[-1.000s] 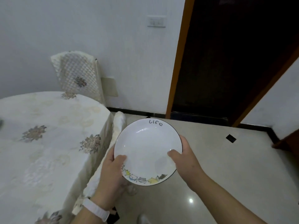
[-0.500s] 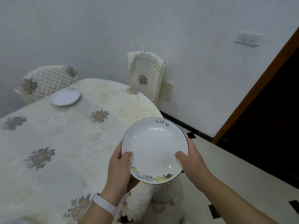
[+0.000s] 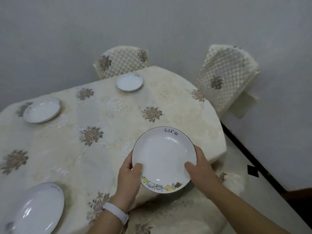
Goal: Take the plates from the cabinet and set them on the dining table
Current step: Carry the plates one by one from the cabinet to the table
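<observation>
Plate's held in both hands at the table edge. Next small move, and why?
Probably lower the held plate a little forward and down onto the tablecloth. The left hand and right hand grip its rim, it hangs above the near-right edge, and the far plate, left plate and near-left plate already fill other places.

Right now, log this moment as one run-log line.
held plate | left hand, right hand: gripping its rim | over table, near edge, not released | already set: far plate, left plate, near plate
</observation>
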